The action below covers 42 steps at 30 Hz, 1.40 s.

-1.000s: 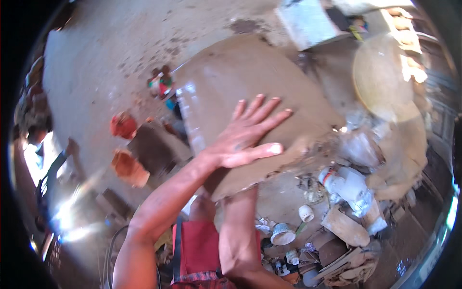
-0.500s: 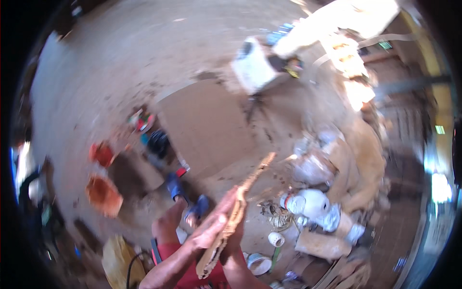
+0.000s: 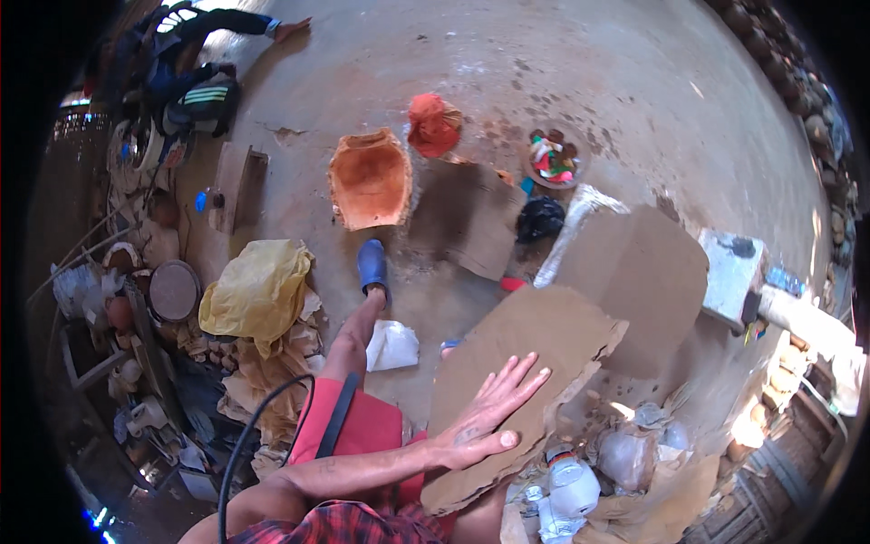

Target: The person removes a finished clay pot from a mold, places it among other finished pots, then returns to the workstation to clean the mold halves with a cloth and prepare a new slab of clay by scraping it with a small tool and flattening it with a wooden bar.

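My left hand (image 3: 489, 408) lies flat on a brown piece of cardboard (image 3: 517, 344), palm down with its fingers spread. The cardboard has ragged, torn edges and is tilted above my lap. My right hand is hidden; a patch of skin shows below the cardboard, but I cannot tell whether it is forearm or leg. Just beyond lies a larger flat cardboard sheet (image 3: 639, 281) on the floor. Another brown cardboard piece (image 3: 471, 213) rests farther left, beside an orange-brown hollow clay-like form (image 3: 370, 181).
A person's hand (image 3: 292, 30) reaches out at the far left. Around me are a yellow plastic bag (image 3: 258, 290), an orange cloth-like bundle (image 3: 433, 125), a bowl of colourful scraps (image 3: 555, 159), a black bag (image 3: 541, 219), a white box (image 3: 732, 272) and a white jug (image 3: 573, 490).
My view has swung to the left. The cardboard, edge-on before, now shows its broad face, with my left hand flat upon it. The right forearm behind it is no longer clearly seen.
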Tool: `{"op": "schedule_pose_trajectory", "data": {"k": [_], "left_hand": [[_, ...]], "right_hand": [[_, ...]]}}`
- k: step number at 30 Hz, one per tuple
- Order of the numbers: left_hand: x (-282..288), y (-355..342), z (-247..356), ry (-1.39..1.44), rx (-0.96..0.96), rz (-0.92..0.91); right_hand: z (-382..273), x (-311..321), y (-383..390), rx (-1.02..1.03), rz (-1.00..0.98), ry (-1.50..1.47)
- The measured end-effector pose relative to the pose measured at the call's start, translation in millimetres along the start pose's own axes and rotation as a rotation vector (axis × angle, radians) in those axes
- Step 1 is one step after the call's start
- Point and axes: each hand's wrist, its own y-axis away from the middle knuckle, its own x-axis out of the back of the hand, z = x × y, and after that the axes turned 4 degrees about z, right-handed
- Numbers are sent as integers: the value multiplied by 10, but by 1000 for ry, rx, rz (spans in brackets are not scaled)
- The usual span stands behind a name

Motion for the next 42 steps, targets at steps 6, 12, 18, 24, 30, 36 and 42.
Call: {"op": "schedule_pose_trajectory", "data": {"k": [6,12,18,24,30,36,42], "left_hand": [[1526,-506,-234,-73,-138,229],[2959,-1145,-596,-72,-249,436],[3877,-1592,-967,54,-306,518],[4242,-1771,-1365,256,-302,561],[4322,-1908,-1612,333,-305,561],[4383,-2009,-1759,353,-311,553],[4349,-2078,-1859,403,-334,582]], "right_hand": [[627,-1400,53,-36,-148,133],[1392,-2683,165,-104,-314,192],[1987,-3483,109,-137,-425,238],[2490,-3862,46,-169,-502,276],[2807,-4058,-81,-184,-546,299],[2977,-4220,-243,-176,-577,310],[3124,-4395,-425,-172,-641,327]]}}
